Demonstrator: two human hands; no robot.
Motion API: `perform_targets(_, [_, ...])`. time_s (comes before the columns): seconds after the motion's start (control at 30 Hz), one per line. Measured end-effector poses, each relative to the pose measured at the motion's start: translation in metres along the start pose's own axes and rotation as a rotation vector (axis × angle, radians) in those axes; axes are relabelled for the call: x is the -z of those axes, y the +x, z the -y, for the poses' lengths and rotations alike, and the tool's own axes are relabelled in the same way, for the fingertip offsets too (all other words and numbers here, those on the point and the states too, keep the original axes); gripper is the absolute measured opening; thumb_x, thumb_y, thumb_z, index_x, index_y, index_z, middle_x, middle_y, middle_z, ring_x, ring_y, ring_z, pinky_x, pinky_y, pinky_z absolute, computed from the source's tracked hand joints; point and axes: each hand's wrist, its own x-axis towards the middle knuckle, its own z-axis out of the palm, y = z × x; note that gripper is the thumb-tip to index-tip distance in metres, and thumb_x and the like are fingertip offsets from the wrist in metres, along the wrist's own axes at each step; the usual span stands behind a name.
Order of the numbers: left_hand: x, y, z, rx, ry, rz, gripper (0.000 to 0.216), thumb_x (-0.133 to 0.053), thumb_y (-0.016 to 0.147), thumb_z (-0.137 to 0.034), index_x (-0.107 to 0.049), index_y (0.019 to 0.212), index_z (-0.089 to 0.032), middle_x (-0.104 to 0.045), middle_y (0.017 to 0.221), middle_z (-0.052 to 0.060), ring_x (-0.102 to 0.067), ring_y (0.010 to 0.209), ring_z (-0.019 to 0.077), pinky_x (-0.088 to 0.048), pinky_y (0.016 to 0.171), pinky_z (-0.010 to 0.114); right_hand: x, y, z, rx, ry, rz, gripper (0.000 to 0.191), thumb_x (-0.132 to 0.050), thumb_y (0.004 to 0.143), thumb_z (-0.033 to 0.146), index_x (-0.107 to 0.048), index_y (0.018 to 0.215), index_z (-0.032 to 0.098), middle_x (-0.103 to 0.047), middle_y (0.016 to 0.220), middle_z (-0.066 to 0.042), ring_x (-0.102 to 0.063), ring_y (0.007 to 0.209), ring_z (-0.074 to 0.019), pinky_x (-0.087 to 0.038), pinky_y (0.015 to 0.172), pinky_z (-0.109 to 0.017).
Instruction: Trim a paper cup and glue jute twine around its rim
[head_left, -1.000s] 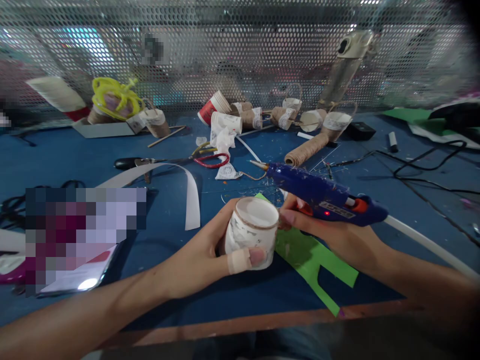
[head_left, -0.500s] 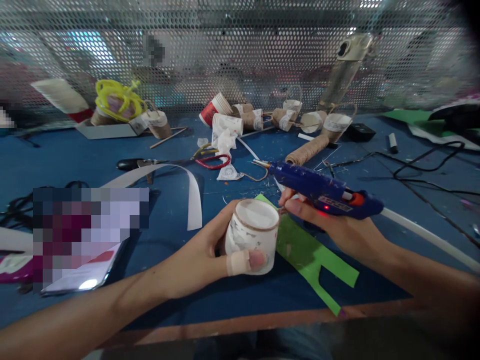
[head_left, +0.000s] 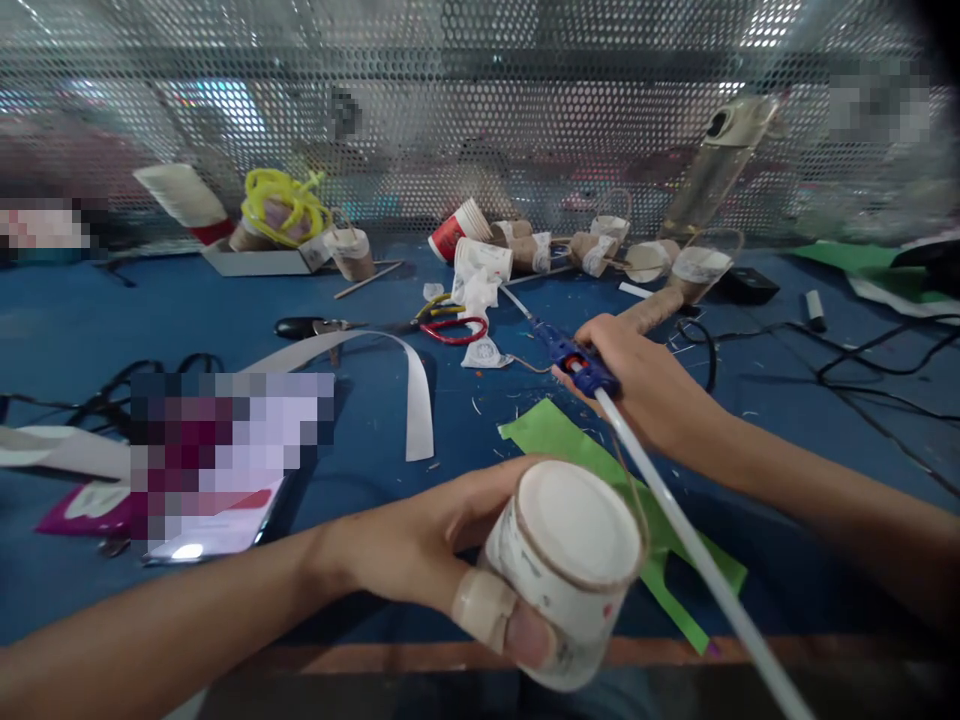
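Screen: one; I see a perforated metal screen (head_left: 420, 140) standing far beyond the white cup (head_left: 577, 525).
Table: one; I have a blue table (head_left: 187, 320) spreading beyond the white cup and to both sides of it.
Hands: two, both bare. I read the left hand (head_left: 427, 555) as wrapped firmly around the white cup, its bandaged thumb pressed on the near side. The right hand (head_left: 637, 370), beyond the white cup and to its right, is curled closed around the glue gun (head_left: 555, 343).
Green sheets: two; I find a cut green sheet (head_left: 570, 440) just beyond the white cup, and a second green sheet (head_left: 840, 260) far off to its right.
Device: one, lit and partly blurred out; I place the device (head_left: 232, 525) left of the white cup.
Cup stacks: I count three, all well beyond the white cup: a tall stack (head_left: 180, 195) leftmost, then a red stack (head_left: 450, 230) and a white stack (head_left: 480, 262).
White cup: one, held tilted above the table's near edge, a twine-ringed white end turned up.
Glue gun: one; I see its single glue stick (head_left: 682, 528) passing right of the white cup.
Twine strand: one; I follow the twine strand (head_left: 636, 490) from the white cup's rim towards the right hand, but cannot tell whether fingers pinch it.
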Motion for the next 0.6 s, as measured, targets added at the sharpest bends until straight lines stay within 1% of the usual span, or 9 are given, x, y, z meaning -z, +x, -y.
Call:
perform_targets(0.07, [0.001, 0.001, 0.001, 0.032, -0.021, 0.047, 0.081, -0.095, 0.057, -0.022, -0.065, 0.132, -0.024, -0.067, 0.13, 0.01, -0.06, 0.12, 0.0339, -0.051, 0.098, 0.043, -0.004, 0.005, 0.002, 0.003, -0.066, 0.029, 0.025, -0.05, 0.077, 0.015, -0.042, 0.1, 0.022, -0.058, 0.1, -0.01, -0.056, 0.076, -0.0261, -0.039, 0.062, -0.035])
perform_targets(0.13, [0.002, 0.002, 0.003, 0.061, -0.071, 0.082, 0.092, -0.096, 0.056, -0.021, -0.059, 0.14, -0.024, -0.067, 0.127, 0.009, -0.063, 0.111, 0.0288, -0.052, 0.095, 0.039, -0.006, 0.009, 0.007, 0.003, -0.132, 0.041, 0.031, -0.049, 0.071, 0.012, -0.041, 0.1, 0.022, -0.057, 0.103, -0.012, -0.055, 0.074, -0.0272, -0.036, 0.059, -0.035])
perform_targets(0.2, [0.004, 0.002, 0.005, 0.055, -0.11, 0.082, 0.097, -0.095, 0.057, -0.024, -0.055, 0.145, -0.025, -0.065, 0.128, 0.009, -0.062, 0.11, 0.0272, -0.051, 0.096, 0.037, -0.005, 0.012, 0.011, 0.003, -0.188, 0.041, 0.036, -0.048, 0.066, 0.011, -0.041, 0.1, 0.021, -0.056, 0.106, -0.014, -0.055, 0.076, -0.029, -0.036, 0.058, -0.035])
perform_targets(0.23, [0.004, 0.002, 0.006, 0.046, -0.12, 0.076, 0.096, -0.095, 0.058, -0.025, -0.055, 0.145, -0.025, -0.064, 0.128, 0.009, -0.061, 0.111, 0.0274, -0.051, 0.097, 0.038, -0.005, 0.012, 0.013, 0.002, -0.212, 0.04, 0.038, -0.048, 0.065, 0.011, -0.041, 0.101, 0.02, -0.056, 0.107, -0.015, -0.056, 0.079, -0.0303, -0.036, 0.059, -0.036])
perform_targets(0.3, [0.003, 0.003, 0.006, 0.048, -0.131, 0.061, 0.092, -0.095, 0.058, -0.024, -0.058, 0.142, -0.026, -0.066, 0.121, 0.008, -0.06, 0.109, 0.0264, -0.051, 0.097, 0.038, -0.003, 0.011, 0.016, -0.001, -0.251, 0.038, 0.039, -0.049, 0.066, 0.009, -0.041, 0.102, 0.019, -0.057, 0.107, -0.017, -0.057, 0.082, -0.0321, -0.038, 0.061, -0.037])
perform_targets(0.4, [0.002, 0.005, 0.003, 0.104, -0.136, 0.035, 0.085, -0.095, 0.055, -0.017, -0.066, 0.135, -0.026, -0.069, 0.109, 0.004, -0.062, 0.101, 0.0232, -0.052, 0.093, 0.033, -0.002, 0.009, 0.02, 0.001, -0.293, 0.041, 0.04, -0.049, 0.066, 0.006, -0.042, 0.104, 0.018, -0.059, 0.103, -0.016, -0.059, 0.083, -0.0321, -0.041, 0.063, -0.038])
perform_targets(0.5, [0.0, 0.005, 0.0, 0.126, -0.138, 0.025, 0.08, -0.095, 0.055, -0.016, -0.07, 0.13, -0.026, -0.072, 0.111, 0.003, -0.064, 0.1, 0.0224, -0.052, 0.09, 0.03, -0.001, 0.007, 0.022, 0.01, -0.319, 0.042, 0.041, -0.049, 0.068, 0.003, -0.042, 0.105, 0.017, -0.06, 0.104, -0.017, -0.061, 0.086, -0.0323, -0.044, 0.066, -0.038])
perform_targets(0.6, [-0.001, 0.004, 0.0, 0.099, -0.166, 0.018, 0.074, -0.093, 0.058, -0.016, -0.071, 0.128, -0.027, -0.075, 0.112, 0.002, -0.067, 0.101, 0.0214, -0.051, 0.091, 0.028, -0.001, 0.006, 0.022, 0.016, -0.341, 0.029, 0.043, -0.049, 0.066, 0.001, -0.042, 0.105, 0.017, -0.06, 0.106, -0.018, -0.062, 0.089, -0.0333, -0.046, 0.068, -0.039])
